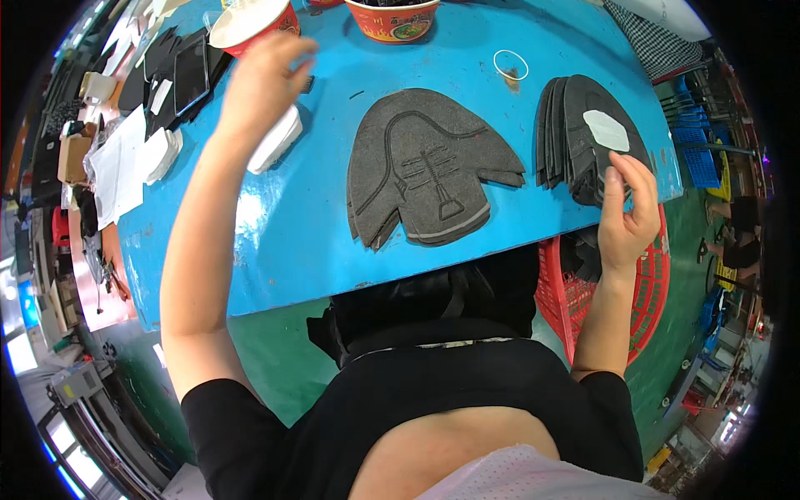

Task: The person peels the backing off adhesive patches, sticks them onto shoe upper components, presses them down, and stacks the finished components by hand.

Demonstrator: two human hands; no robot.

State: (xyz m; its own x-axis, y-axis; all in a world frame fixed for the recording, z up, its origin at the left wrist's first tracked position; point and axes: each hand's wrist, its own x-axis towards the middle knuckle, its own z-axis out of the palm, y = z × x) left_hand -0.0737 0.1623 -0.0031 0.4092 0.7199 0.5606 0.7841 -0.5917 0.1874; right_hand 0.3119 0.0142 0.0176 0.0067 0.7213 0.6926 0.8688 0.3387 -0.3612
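Note:
My left hand (pixel 265 87) is raised over the table's left part, its fingers bent but apart and holding nothing I can see. Close below it lies a stack of white pieces (pixel 277 143). At the right, my right hand (pixel 629 212) has thumb and forefinger drawn together at the lower edge of a rounded white piece (pixel 606 131). That piece is over a fanned stack of dark grey shoe uppers (pixel 575 108). Between my hands, another stack of dark grey shoe uppers (pixel 433 167) lies flat, with raised cord-like lines and lace shapes on the top one.
Red paper bowls (pixel 393 21) stand along the blue table's (pixel 308 250) far side. A white ring (pixel 510 64) lies near the right stack. A phone (pixel 192 77), dark pieces and white papers (pixel 121 167) are at the left. Below the front edge, a red plastic basket (pixel 567 300) holds dark pieces.

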